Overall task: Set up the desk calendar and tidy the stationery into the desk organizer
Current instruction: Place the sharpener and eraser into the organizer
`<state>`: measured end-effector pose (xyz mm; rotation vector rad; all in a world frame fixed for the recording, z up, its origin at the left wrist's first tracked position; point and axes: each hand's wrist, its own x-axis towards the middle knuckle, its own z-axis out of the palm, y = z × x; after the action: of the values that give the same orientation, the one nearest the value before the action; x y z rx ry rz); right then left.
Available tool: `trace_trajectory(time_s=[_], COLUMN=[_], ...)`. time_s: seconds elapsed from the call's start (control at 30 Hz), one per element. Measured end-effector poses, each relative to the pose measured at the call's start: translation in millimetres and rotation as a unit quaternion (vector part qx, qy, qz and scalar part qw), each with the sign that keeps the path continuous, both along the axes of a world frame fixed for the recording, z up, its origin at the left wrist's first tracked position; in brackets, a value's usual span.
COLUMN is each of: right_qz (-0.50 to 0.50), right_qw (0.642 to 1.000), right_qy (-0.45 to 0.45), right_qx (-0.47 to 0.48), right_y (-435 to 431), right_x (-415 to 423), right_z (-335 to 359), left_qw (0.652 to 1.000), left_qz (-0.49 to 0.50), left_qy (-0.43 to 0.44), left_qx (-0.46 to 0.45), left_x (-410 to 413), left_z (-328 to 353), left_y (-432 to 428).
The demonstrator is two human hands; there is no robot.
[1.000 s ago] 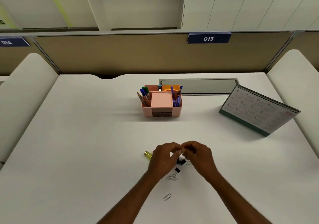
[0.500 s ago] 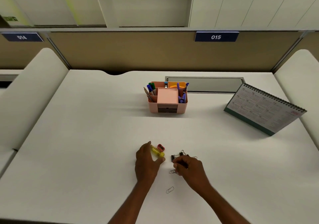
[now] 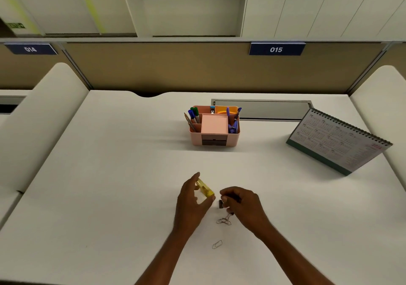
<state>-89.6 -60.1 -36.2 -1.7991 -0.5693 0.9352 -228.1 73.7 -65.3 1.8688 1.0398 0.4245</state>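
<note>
The left hand (image 3: 193, 200) is pinching a small yellow object (image 3: 204, 189). The right hand (image 3: 244, 205) is gripping a black clip (image 3: 220, 203) on the desk (image 3: 109, 186). The organizer (image 3: 196, 139) is standing well behind them and the calendar (image 3: 338, 140) is far to the right.

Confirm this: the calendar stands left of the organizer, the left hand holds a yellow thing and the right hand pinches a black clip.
Not quite. The head view shows the calendar standing right of the organizer. The rest holds: the left hand holds the yellow thing and the right hand pinches the black clip.

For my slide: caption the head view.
Left hand holds yellow item, right hand grips binder clip; organizer behind.
</note>
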Motion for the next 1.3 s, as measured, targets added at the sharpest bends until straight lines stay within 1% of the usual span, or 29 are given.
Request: trace_trajectory(time_s=[0.1,0.17,0.23,0.37,0.47,0.57,0.67,0.73,0.83,0.97,1.1,1.17,1.3], right_qz=[0.001,0.007,0.014,0.002,-0.003,0.004,0.002,-0.013,-0.061,-0.097,-0.078,-0.064,-0.041], right_qw=[0.994,0.990,0.992,0.999,1.000,0.999,0.999,0.999,0.997,0.989,0.977,0.972,0.965], right_qy=[0.109,0.135,0.115,0.040,-0.013,-0.034,-0.034,-0.038,-0.046,-0.096,-0.157,-0.170,-0.188], right_qx=[0.024,0.038,0.042,0.023,0.008,-0.001,-0.008,-0.013,-0.029,-0.058,-0.118,-0.152,-0.180], right_y=[15.2,25.5,35.8,59.7,80.6,103.6,129.6,148.8,181.1,218.2,239.4,247.0,258.9], right_x=[8.3,13.2,16.5,25.0,35.1,45.6,59.4,73.2,97.1,121.1,134.7,138.7,143.0], right_z=[10.3,16.3,21.3,27.3,31.9,37.4,43.0,44.1,45.0,43.1,35.8,34.0,31.0], left_qw=[0.999,0.997,0.995,0.994,0.993,0.990,0.989,0.990,0.996,0.998,0.999,0.999,0.998], left_qz=[-0.039,-0.061,-0.078,-0.092,-0.088,-0.092,-0.095,-0.085,-0.038,-0.017,-0.024,-0.031,-0.048], left_qy=[-0.022,-0.020,-0.009,-0.005,-0.005,-0.017,-0.030,-0.037,-0.012,0.024,0.037,0.041,0.043], left_qx=[0.012,0.035,0.062,0.063,0.083,0.110,0.114,0.106,0.085,0.053,0.014,0.000,-0.012], left_x=[7.0,13.6,20.2,34.4,47.1,60.3,71.7,80.2,93.2,106.3,116.5,120.2,123.5], left_z=[13.5,20.8,26.4,36.5,44.6,52.7,59.7,62.4,63.8,60.0,57.7,56.8,54.5], left_y=[5.6,10.3,15.9,29.2,40.6,56.7,76.6,88.2,102.1,116.0,120.1,121.9,124.3])
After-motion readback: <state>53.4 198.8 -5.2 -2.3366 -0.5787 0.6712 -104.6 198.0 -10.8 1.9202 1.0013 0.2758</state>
